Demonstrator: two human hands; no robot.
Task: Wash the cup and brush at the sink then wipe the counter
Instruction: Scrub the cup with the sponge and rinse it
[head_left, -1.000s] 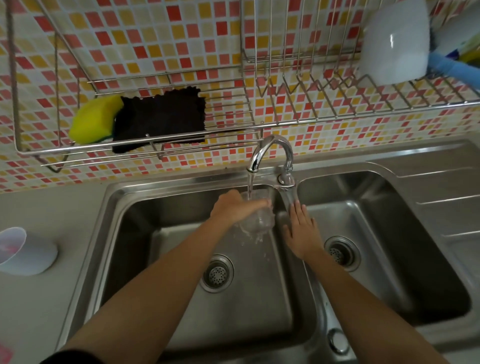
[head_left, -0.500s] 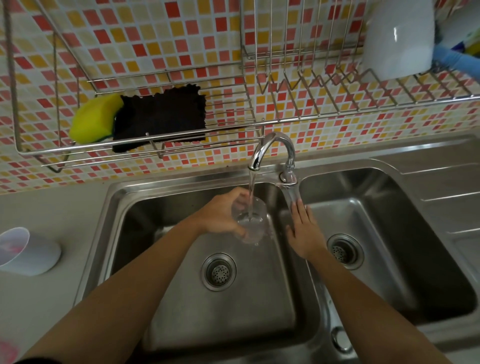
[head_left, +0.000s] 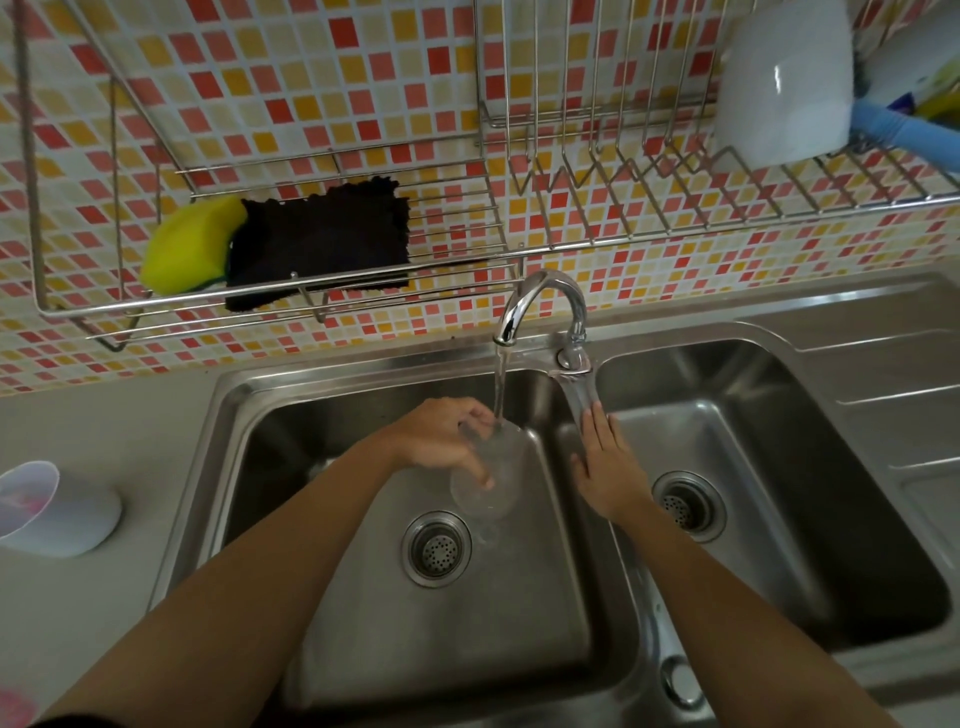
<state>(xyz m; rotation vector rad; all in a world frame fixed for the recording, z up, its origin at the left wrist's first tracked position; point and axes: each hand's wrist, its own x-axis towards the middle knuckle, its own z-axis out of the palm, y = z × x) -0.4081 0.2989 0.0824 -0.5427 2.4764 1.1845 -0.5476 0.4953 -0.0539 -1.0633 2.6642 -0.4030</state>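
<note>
My left hand (head_left: 441, 434) grips a clear glass cup (head_left: 491, 475) over the left sink basin (head_left: 363, 597). The cup is tilted, its mouth toward me, under water running from the chrome faucet (head_left: 540, 299). My right hand (head_left: 605, 465) lies flat with fingers apart on the divider between the two basins, fingertips touching the end of the faucet's long lever (head_left: 579, 392). A black cloth (head_left: 319, 241) and a yellow sponge (head_left: 189, 244) rest on the wall rack's left shelf. A blue handle (head_left: 904, 130), perhaps the brush, sticks out at the rack's far right.
A pale plastic cup (head_left: 57, 506) lies on its side on the grey counter (head_left: 104, 415) at left. A white bowl (head_left: 784, 83) leans in the wire dish rack (head_left: 597, 208). The right basin (head_left: 779, 493) and a ribbed drainboard (head_left: 893, 374) lie to the right.
My left hand has tipped the glass cup over and lowered it slightly under the stream. My right hand has stayed on the divider by the lever.
</note>
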